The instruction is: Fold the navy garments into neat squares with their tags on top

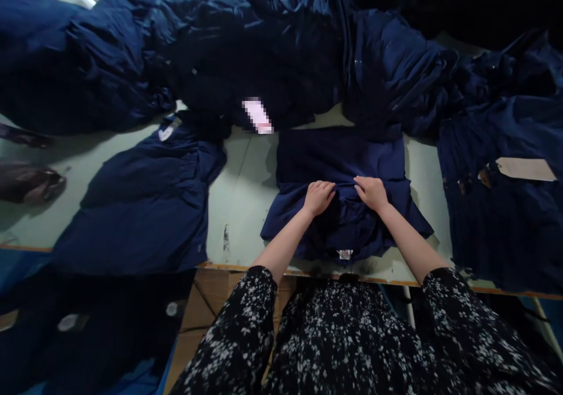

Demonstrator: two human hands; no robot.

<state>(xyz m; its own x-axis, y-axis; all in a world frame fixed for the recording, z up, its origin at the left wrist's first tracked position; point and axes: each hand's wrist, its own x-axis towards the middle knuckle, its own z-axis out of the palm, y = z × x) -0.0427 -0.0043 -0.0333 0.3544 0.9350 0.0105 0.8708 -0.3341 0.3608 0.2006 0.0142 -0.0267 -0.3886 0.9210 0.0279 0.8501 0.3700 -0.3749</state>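
A navy garment (pixel 341 154) lies in front of me on the pale green table (pixel 240 207), its lower part folded or bunched, with a small white label (pixel 345 254) near the table's front edge. My left hand (pixel 320 197) rests on the garment's middle, fingers curled over a raised fold of cloth. To its right, my right hand (pixel 370 193) grips the same fold, its fingertips pointing toward the left hand. A short stretch of the fold shows between the two hands.
Large heaps of navy clothing (pixel 255 43) run along the back. A navy garment (pixel 149 207) lies at the left, and a stack of navy garments (pixel 505 225) with a beige tag (pixel 525 169) at the right. A dark blurred object (pixel 30 184) is at the far left.
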